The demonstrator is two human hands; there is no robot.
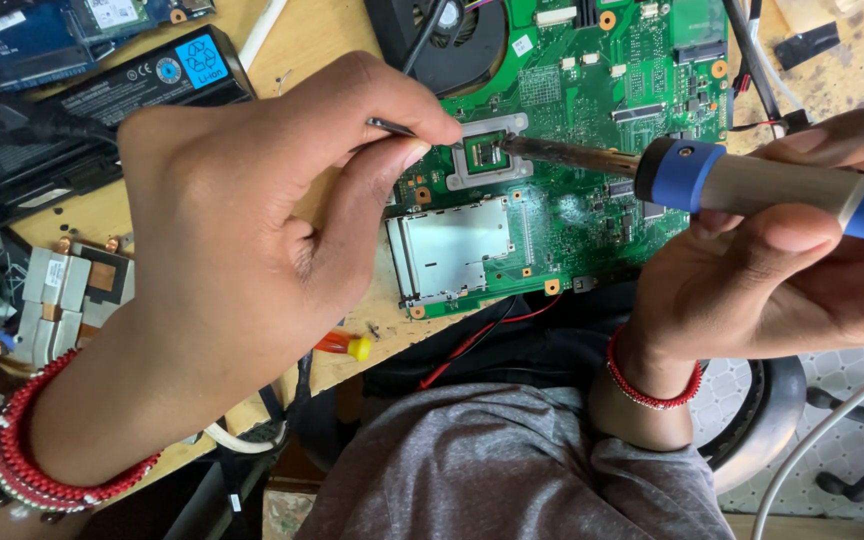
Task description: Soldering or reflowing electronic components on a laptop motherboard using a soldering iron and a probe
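A green circuit board (592, 90) lies on the wooden bench. My left hand (252, 230) pinches thin metal tweezers (390, 127) whose tips point toward the square chip (487, 152) in its grey frame. My right hand (792, 260) grips a blue and beige soldering iron (752, 185); its dark tip rests at the right edge of the chip. A silver metal card slot (452, 245) sits on the board just below the chip. Red bead bracelets circle both wrists.
A black laptop battery (102, 100) lies at the upper left, a copper and metal heatsink (72, 290) below it. A black cooling fan (452, 40) sits at the board's top edge. Red and black wires (472, 340) hang off the bench front. A round stool (762, 420) stands at the lower right.
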